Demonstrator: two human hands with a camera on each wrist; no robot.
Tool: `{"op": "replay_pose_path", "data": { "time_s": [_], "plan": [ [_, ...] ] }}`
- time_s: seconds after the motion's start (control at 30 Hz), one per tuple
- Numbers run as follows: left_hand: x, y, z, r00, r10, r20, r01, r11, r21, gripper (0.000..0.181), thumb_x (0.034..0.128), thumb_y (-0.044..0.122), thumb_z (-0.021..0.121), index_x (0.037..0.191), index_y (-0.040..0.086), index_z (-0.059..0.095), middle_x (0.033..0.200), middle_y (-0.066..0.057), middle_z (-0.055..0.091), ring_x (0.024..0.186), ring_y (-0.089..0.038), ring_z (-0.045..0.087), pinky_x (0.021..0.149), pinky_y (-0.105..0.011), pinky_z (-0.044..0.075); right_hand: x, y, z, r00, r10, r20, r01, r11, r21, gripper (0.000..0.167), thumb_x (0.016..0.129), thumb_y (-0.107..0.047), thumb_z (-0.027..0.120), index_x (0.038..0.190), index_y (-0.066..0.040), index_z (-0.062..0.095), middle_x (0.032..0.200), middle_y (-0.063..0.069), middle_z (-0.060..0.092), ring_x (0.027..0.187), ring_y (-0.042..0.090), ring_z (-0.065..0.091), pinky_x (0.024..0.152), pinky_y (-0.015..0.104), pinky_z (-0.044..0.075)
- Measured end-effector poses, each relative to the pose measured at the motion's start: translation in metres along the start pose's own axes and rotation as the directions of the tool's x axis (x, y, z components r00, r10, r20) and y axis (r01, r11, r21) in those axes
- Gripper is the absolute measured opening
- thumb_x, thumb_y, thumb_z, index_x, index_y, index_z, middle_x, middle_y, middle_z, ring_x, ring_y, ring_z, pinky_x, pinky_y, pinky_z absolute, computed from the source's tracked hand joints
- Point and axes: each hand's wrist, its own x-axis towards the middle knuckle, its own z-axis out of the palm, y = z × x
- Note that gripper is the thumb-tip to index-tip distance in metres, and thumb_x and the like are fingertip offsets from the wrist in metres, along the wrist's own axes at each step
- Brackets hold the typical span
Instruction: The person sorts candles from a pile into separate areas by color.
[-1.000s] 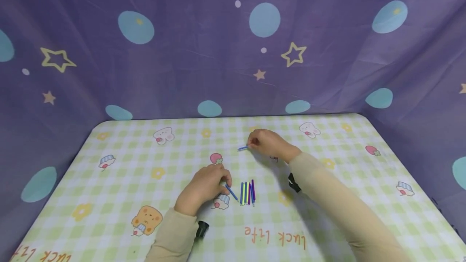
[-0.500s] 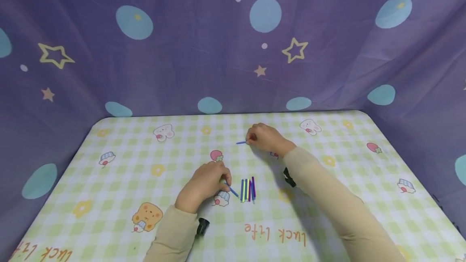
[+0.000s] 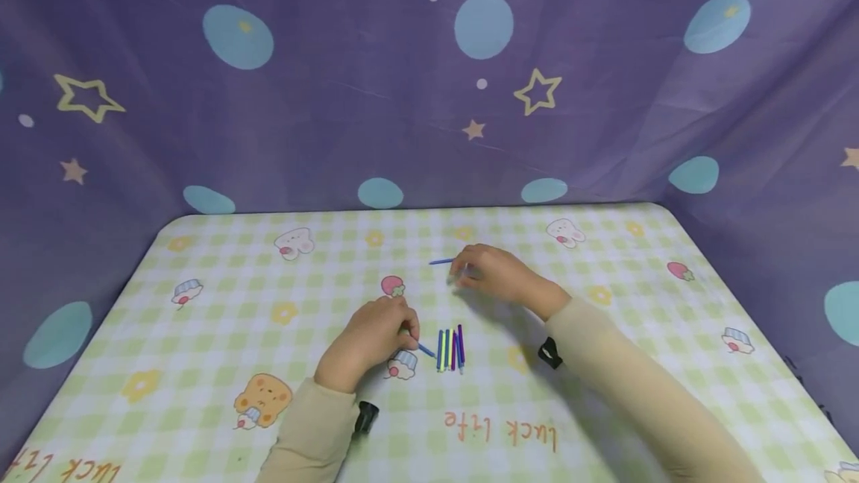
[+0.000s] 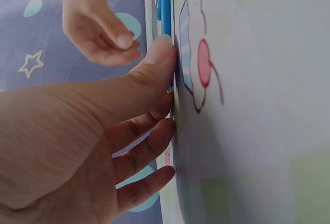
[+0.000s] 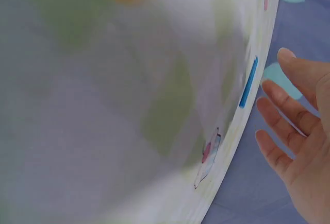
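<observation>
My left hand (image 3: 376, 330) pinches a slim blue stick (image 3: 426, 350) between thumb and fingers, low over the cloth. In the left wrist view the blue stick (image 4: 165, 10) sticks out past the thumb, its held end hidden. Just right of it, several slim blue, yellow and purple sticks (image 3: 450, 349) lie side by side in a row. Farther back, another blue stick (image 3: 439, 261) lies on the cloth by my right hand (image 3: 496, 276). The right wrist view shows that stick (image 5: 248, 82) apart from my right hand (image 5: 307, 131), whose fingers are spread and hold nothing.
A green-and-white checked cloth (image 3: 201, 364) with printed cartoons covers the table. Behind it hangs a purple curtain (image 3: 302, 118) with stars and blue ovals. A black strap piece (image 3: 550, 352) shows under the right wrist, another (image 3: 365, 417) by the left.
My right hand has let go of the far blue stick and drawn slightly back from it, fingers parting. My left hand keeps its pinch on the other blue stick, nearly in place.
</observation>
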Motion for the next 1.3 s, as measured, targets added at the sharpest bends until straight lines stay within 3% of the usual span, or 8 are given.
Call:
{"op": "replay_pose_path", "data": {
  "time_s": [0.2,0.37,0.57,0.77,0.93,1.07,1.2,1.3],
  "plan": [
    [0.000,-0.001,0.000,1.000,-0.007,-0.001,0.007,1.000,-0.001,0.018,0.0826,0.019,0.080,0.073,0.020,0.064,0.078,0.007,0.052,0.075,-0.014,0.050,0.078,-0.038,0.044,-0.021,-0.009,0.006,0.994,-0.112,0.002,0.112,0.993,-0.025,0.012,0.091,-0.015,0.074,0.102,-0.017,0.072,0.100,-0.008,0.066,0.094,0.011,0.061,0.084,0.031,0.050],
    [0.004,-0.002,-0.002,0.999,-0.021,-0.025,0.020,1.000,-0.022,0.016,0.0827,0.022,0.079,0.076,0.019,0.065,0.075,0.010,0.057,0.069,-0.011,0.051,0.076,-0.036,0.044,-0.042,-0.011,0.010,0.976,-0.215,-0.016,0.214,0.976,-0.048,0.010,0.090,-0.018,0.075,0.099,-0.018,0.072,0.100,-0.010,0.065,0.094,0.009,0.061,0.087,0.031,0.049],
    [0.006,-0.003,-0.006,0.996,-0.048,-0.079,0.047,0.999,-0.009,0.014,0.0827,0.024,0.079,0.078,0.020,0.066,0.072,0.011,0.059,0.068,-0.010,0.052,0.075,-0.036,0.045,-0.058,-0.015,0.013,0.927,-0.373,-0.040,0.369,0.926,-0.079,0.011,0.086,-0.017,0.078,0.096,-0.018,0.072,0.101,-0.008,0.065,0.097,0.009,0.059,0.087,0.028,0.049],
    [0.009,-0.001,-0.008,0.981,-0.074,-0.181,0.089,0.993,0.078,0.012,0.0833,0.027,0.080,0.078,0.021,0.070,0.073,0.011,0.062,0.070,-0.011,0.058,0.070,-0.037,0.047,-0.057,-0.024,0.017,0.880,-0.476,-0.009,0.472,0.875,-0.106,0.009,0.089,-0.018,0.075,0.097,-0.019,0.073,0.107,-0.006,0.065,0.102,0.010,0.057,0.090,0.027,0.046],
    [0.017,-0.003,-0.015,0.958,-0.123,-0.261,0.151,0.984,0.089,0.013,0.0851,0.031,0.078,0.081,0.021,0.073,0.077,0.009,0.064,0.070,-0.013,0.061,0.064,-0.036,0.048,-0.054,-0.030,0.019,0.885,-0.465,0.035,0.465,0.876,-0.125,0.008,0.091,-0.018,0.073,0.098,-0.020,0.073,0.108,-0.007,0.064,0.103,0.010,0.056,0.092,0.027,0.044],
    [0.029,-0.010,-0.017,0.942,-0.190,-0.277,0.200,0.980,0.009,0.012,0.0889,0.034,0.074,0.085,0.022,0.074,0.081,0.009,0.066,0.073,-0.012,0.062,0.065,-0.036,0.049,-0.053,-0.032,0.020,0.896,-0.439,0.068,0.444,0.886,-0.134,0.006,0.092,-0.019,0.072,0.098,-0.021,0.073,0.107,-0.008,0.063,0.100,0.009,0.055,0.090,0.027,0.044],
    [0.041,-0.016,-0.016,0.937,-0.234,-0.261,0.226,0.972,-0.059,0.012,0.0913,0.034,0.072,0.088,0.022,0.075,0.083,0.009,0.067,0.076,-0.012,0.062,0.069,-0.039,0.049,-0.053,-0.032,0.022,0.898,-0.434,0.076,0.441,0.886,-0.141,0.005,0.092,-0.019,0.072,0.096,-0.022,0.073,0.106,-0.009,0.062,0.098,0.008,0.053,0.088,0.026,0.043],
    [0.051,-0.018,-0.016,0.940,-0.235,-0.248,0.227,0.972,-0.061,0.014,0.0912,0.034,0.072,0.090,0.020,0.075,0.084,0.007,0.068,0.074,-0.011,0.061,0.070,-0.039,0.048,-0.053,-0.032,0.023,0.894,-0.443,0.071,0.449,0.882,-0.147,0.004,0.092,-0.020,0.071,0.095,-0.022,0.072,0.106,-0.010,0.061,0.097,0.007,0.053,0.086,0.025,0.043]
  ]
}}
